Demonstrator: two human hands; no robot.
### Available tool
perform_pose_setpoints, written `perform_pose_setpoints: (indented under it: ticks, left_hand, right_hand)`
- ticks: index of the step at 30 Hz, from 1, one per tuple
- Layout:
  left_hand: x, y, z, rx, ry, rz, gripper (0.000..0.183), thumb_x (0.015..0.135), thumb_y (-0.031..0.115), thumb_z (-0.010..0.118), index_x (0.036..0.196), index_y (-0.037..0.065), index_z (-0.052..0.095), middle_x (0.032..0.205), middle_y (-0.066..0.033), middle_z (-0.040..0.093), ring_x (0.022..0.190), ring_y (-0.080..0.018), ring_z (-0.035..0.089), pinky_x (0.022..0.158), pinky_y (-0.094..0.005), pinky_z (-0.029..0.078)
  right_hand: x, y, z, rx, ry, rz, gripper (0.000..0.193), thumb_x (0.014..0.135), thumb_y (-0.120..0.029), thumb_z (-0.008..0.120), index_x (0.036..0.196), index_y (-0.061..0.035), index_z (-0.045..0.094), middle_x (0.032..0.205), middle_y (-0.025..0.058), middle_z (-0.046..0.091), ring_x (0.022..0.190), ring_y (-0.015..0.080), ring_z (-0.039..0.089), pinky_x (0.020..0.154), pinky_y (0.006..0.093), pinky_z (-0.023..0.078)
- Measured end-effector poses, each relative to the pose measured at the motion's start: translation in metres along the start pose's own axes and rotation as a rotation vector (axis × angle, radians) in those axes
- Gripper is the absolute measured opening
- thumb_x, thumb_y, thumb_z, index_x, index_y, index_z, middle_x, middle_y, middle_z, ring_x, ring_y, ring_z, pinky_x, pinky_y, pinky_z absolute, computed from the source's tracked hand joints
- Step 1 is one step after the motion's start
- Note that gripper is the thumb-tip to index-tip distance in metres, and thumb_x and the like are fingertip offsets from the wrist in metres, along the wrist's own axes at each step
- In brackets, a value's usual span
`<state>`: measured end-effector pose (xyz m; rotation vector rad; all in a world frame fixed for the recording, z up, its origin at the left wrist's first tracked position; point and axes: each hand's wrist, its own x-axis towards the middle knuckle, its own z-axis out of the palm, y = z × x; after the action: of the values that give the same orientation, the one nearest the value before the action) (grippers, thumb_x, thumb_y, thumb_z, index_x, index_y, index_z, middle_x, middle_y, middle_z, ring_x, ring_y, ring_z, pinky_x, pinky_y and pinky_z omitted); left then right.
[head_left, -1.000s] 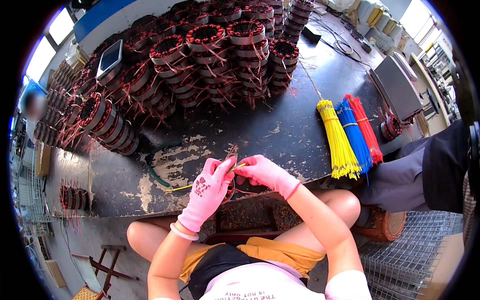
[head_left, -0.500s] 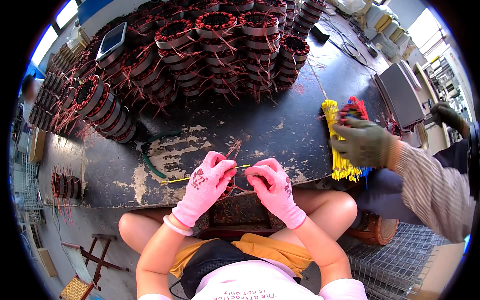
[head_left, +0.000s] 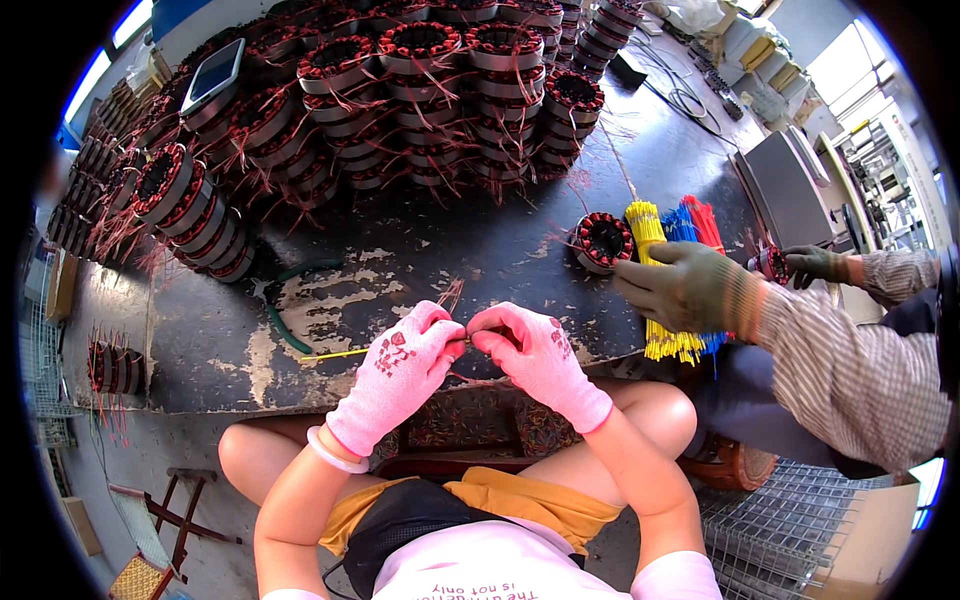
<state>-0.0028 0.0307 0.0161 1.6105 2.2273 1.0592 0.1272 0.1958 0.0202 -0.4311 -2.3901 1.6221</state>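
Observation:
My left hand (head_left: 392, 368), in a pink glove, is closed on a thin yellow tube (head_left: 340, 354); one end sticks out to the left. Against its fingertips my right hand (head_left: 535, 360), also pink-gloved, makes a pinch. What the right fingers hold is hidden. Fine reddish wires (head_left: 452, 293) stand up beyond the left hand, and a few trail below the fingers. Both hands are over the near table edge, above my lap. Left of them lies a tool with curved green handles (head_left: 280, 325), probably pliers.
Stacked wire-wound stators (head_left: 420, 100) crowd the back of the table (head_left: 470, 240). One stator (head_left: 603, 243) sits right of centre beside yellow tubes (head_left: 650, 290), with blue and red bundles behind. A co-worker's gloved hand (head_left: 690, 290) reaches there; their other hand (head_left: 815, 265) is by another stator.
My right hand has moved left until its fingertips meet my left hand's. The co-worker's near hand has set a stator down left of the tube bundles and let go.

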Motion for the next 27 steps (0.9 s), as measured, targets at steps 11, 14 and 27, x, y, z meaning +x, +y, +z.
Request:
perform_pose_setpoints:
  ticks: [11, 14, 27]
  left_hand:
    - [0.001, -0.005, 0.021, -0.002, 0.078, 0.059, 0.015, 0.084, 0.006, 0.076, 0.097, 0.006, 0.070, 0.099, -0.0092, 0.065, 0.085, -0.0309, 0.068, 0.073, -0.0404, 0.055]
    - [-0.001, -0.007, 0.019, -0.013, 0.081, 0.035, 0.014, 0.084, 0.007, 0.075, 0.097, 0.006, 0.070, 0.098, -0.0089, 0.065, 0.084, -0.0308, 0.068, 0.073, -0.0405, 0.055]
    - [0.000, -0.005, 0.017, -0.037, 0.053, 0.019, 0.013, 0.084, 0.006, 0.072, 0.097, 0.006, 0.069, 0.100, -0.0095, 0.065, 0.085, -0.0318, 0.067, 0.074, -0.0408, 0.054]
  right_hand:
    - [0.007, 0.034, -0.008, 0.316, -0.104, 0.372, 0.026, 0.093, -0.020, 0.072, 0.113, -0.0040, 0.067, 0.094, 0.0042, 0.070, 0.073, 0.0086, 0.062, 0.066, 0.0270, 0.051]
    - [-0.014, 0.010, -0.008, -0.352, 0.052, -0.061, 0.044, 0.085, -0.022, 0.081, 0.125, -0.0097, 0.064, 0.114, 0.0089, 0.072, 0.079, 0.0184, 0.070, 0.072, 0.0330, 0.056]
    - [0.003, 0.007, -0.019, 0.166, -0.428, 0.450, 0.029, 0.102, -0.029, 0.056, 0.104, -0.0022, 0.067, 0.085, 0.0059, 0.070, 0.077, 0.0157, 0.068, 0.067, 0.0278, 0.051]
